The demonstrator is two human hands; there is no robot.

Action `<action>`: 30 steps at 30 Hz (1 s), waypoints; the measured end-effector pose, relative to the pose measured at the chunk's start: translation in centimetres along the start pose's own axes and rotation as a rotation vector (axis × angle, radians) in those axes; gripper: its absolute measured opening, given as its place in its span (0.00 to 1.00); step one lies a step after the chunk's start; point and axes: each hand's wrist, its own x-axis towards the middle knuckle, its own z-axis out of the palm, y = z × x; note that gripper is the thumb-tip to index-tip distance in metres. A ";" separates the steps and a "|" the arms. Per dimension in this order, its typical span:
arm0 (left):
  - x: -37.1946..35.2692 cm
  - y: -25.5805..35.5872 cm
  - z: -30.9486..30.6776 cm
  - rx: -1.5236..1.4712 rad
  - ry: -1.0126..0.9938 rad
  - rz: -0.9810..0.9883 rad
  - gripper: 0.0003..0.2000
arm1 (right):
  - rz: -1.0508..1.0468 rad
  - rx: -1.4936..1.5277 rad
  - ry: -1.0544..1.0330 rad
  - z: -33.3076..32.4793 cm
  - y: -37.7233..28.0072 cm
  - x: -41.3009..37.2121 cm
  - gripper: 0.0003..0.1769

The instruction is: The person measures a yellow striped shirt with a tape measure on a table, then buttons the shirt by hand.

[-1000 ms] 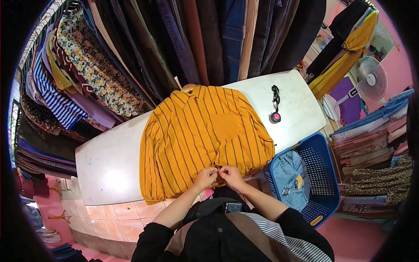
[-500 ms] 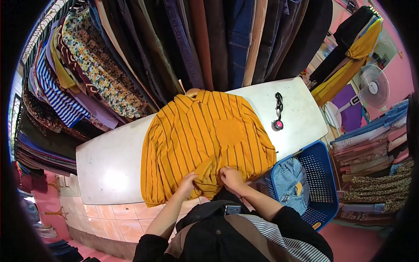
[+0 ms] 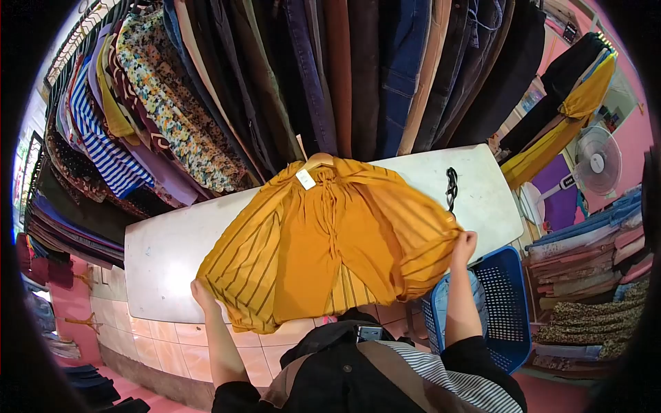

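A mustard shirt with dark stripes (image 3: pixel 241 261) is spread wide on the white table, its front opened out to both sides. Inside it lies a plain mustard garment with a drawstring (image 3: pixel 365 234), which looks like trousers. A wooden hanger (image 3: pixel 319 161) sits at the neck, and beside it is a white tag (image 3: pixel 305 179). My left hand (image 3: pixel 202 294) is closed on the shirt's left edge near the table's front. At the other side, my right hand (image 3: pixel 465 249) grips the right edge, pulled out above the blue basket's corner.
The white table (image 3: pixel 165 255) carries a black cord (image 3: pixel 452 189), partly covered by the shirt. A blue basket (image 3: pixel 513 310) holding denim (image 3: pixel 465 296) stands at the right front. Hung trousers (image 3: pixel 337 82) and tops (image 3: pixel 179 110) line the back; a fan (image 3: pixel 596 155) stands at right.
Both hands have moved from the middle of the hem out to the sides, spreading the shirt fronts apart. The plain inner garment and tag now show. The red-and-black object is now mostly covered.
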 end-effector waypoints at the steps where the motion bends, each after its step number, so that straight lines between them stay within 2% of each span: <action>1: 0.6 -1.0 0.2 0.155 0.079 0.079 0.18 | -0.018 -0.127 0.093 -0.6 -1.7 0.3 0.06; 2: 1.0 -2.3 1.0 0.315 0.107 0.173 0.18 | -0.130 -0.281 0.128 -0.3 -1.4 0.5 0.10; 5: -5.2 -0.4 7.0 0.952 0.153 0.830 0.21 | -0.443 -0.596 0.158 2.2 -6.2 -4.5 0.18; 7: -8.3 1.0 10.5 0.934 -0.230 0.856 0.26 | -0.559 -0.433 -0.170 4.2 -5.3 -6.7 0.25; 9: -11.6 1.1 13.1 1.107 -0.533 0.777 0.33 | -0.778 -0.546 -0.454 6.0 -5.3 -9.8 0.29; 11: -12.9 -0.1 14.3 1.233 -0.705 0.674 0.39 | -0.865 -0.808 -0.704 6.6 -5.5 -12.3 0.32; 12: -13.2 -0.7 14.4 1.293 -0.791 0.619 0.41 | -0.849 -0.805 -0.720 6.4 -5.3 -12.5 0.33; 17: -13.0 -0.7 12.6 1.342 -0.816 0.530 0.49 | -0.716 -0.831 -0.850 5.2 -3.4 -10.8 0.35; 18: -13.1 -0.7 12.1 1.343 -0.825 0.529 0.50 | -0.800 -0.854 -0.799 4.7 -4.0 -10.2 0.29; 21: -13.2 0.0 11.1 1.337 -0.875 0.498 0.52 | -0.657 -0.674 -1.013 4.4 -5.1 -6.6 0.21; 22: -13.8 1.4 11.6 1.291 -0.840 0.511 0.47 | -0.404 -0.478 -1.079 4.6 -6.4 -4.6 0.15; 24: -13.2 1.8 12.7 1.260 -0.804 0.621 0.39 | -0.378 -0.413 -0.661 5.5 -5.8 -1.2 0.11; 25: -12.9 2.1 13.0 1.246 -0.774 0.671 0.35 | -0.578 -0.462 -0.389 5.9 -4.4 1.4 0.13; 26: -12.4 2.1 13.8 1.222 -0.720 0.729 0.32 | -0.494 -0.720 -0.314 5.8 -4.8 3.1 0.20; 28: -10.6 1.6 16.3 1.177 -0.600 0.842 0.24 | -0.285 -0.907 -0.339 5.8 -5.0 5.1 0.32; 30: -9.1 2.0 19.2 1.146 -0.607 0.894 0.21 | -0.305 -0.922 -0.387 5.8 -3.8 5.9 0.32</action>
